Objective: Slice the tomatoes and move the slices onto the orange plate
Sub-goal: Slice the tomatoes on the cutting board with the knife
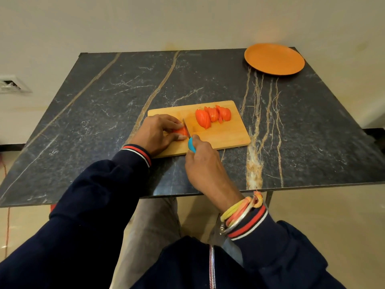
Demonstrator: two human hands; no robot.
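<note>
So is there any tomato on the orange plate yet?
No, the orange plate is bare; the slices lie on the cutting board.

the left hand (155,132) covers most of the red tomato piece (182,131) it pins. the right hand (205,165) hides most of the blue plastic knife handle (191,145). the white wall socket (10,84) is cut off at the left edge.

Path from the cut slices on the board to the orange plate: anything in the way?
Nothing visible. Only bare table lies between the cutting board, where the slices sit, and the orange plate at the far right corner. The left hand holds a tomato piece and the right hand the knife, nearer than the slices.
</note>
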